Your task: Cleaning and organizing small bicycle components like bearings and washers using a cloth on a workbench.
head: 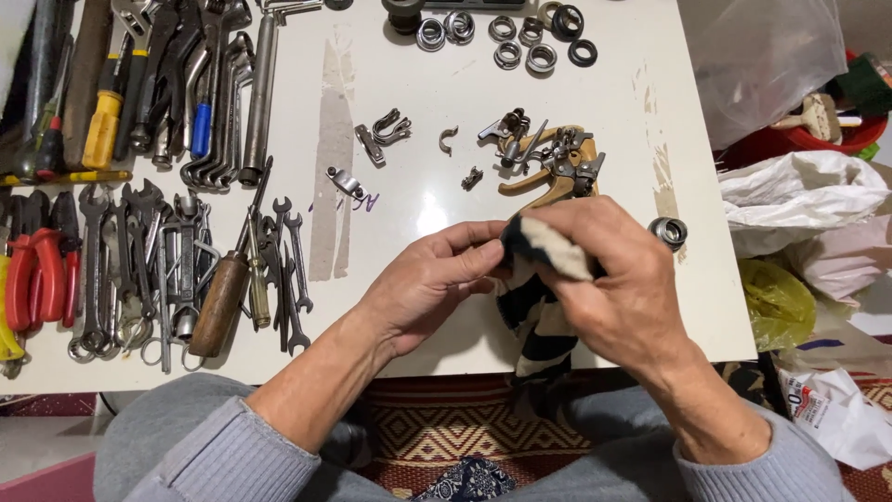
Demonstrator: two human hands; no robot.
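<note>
A striped rag [539, 307] hangs over the near edge of the white table [409, 121], pinched between both hands. The right hand [618, 279] clenches around its upper end; the left hand [432, 284] grips it with fingertips. Just beyond lie small metal parts [548, 158], a bearing [668, 231], and wrenches [177, 270] at left.

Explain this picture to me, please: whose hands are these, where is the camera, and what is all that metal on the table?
No machine here: a person works with bare hands, filmed by a camera on their own head looking down. The left hand and right hand meet on a striped dark-and-light cloth, apparently rubbing something small that stays hidden. On the white table lie spanners, red-handled pliers, a wooden-handled tool, small metal parts and metal rings. Plastic bags sit to the right.
</note>
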